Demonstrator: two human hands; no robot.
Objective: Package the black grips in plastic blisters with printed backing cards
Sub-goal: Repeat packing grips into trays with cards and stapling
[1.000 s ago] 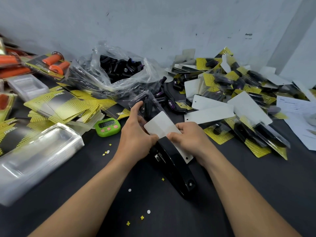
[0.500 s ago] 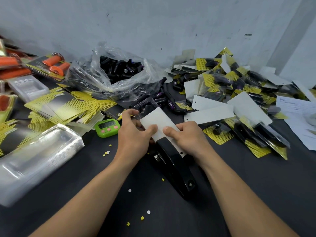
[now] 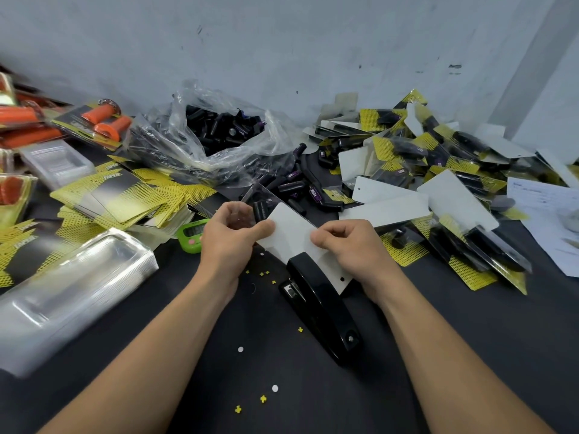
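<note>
Nearest in, yellow and white paper bits [image 3: 263, 398] lay scattered on the dark worktop [image 3: 188, 339] between the two forearms. Just beyond them, a black stapler [image 3: 326, 311] lay flat, its nose pointing away toward the hands. And there was the action: both hands were clamped on one backing card [image 3: 294, 227], plain white side up. The left hand [image 3: 230, 242] pinched the card's left edge, thumb on top and fingers curled under. The right hand [image 3: 351, 245] pinched the right edge the same way, knuckles up. The card's near end ran in under the stapler's nose, punched hole showing by the right wrist; whether it sat in the stapler's mouth could not be told. Just past the left thumb, one black grip [image 3: 260, 209] showed behind clear plastic under the card's far corner.

Off to the left, a tall stack of clear blisters [image 3: 72, 289] lay on the worktop, blurred. A green timer [image 3: 191, 234] peeked out beside the left hand. Behind it spread a loose heap of printed cards [image 3: 125, 198], yellow and black. Loose grips [image 3: 291, 186] were strewn beyond the hands, and to the right a big jumble of finished packs [image 3: 438, 170] covered the worktop, some face down and white. A paper sheet [image 3: 545, 208] lay at the right edge. Further back, an open clear bag [image 3: 225, 133] held a mass of black grips, and at far left were packs of orange grips [image 3: 106, 120], all against a pale wall [image 3: 282, 42]
</note>
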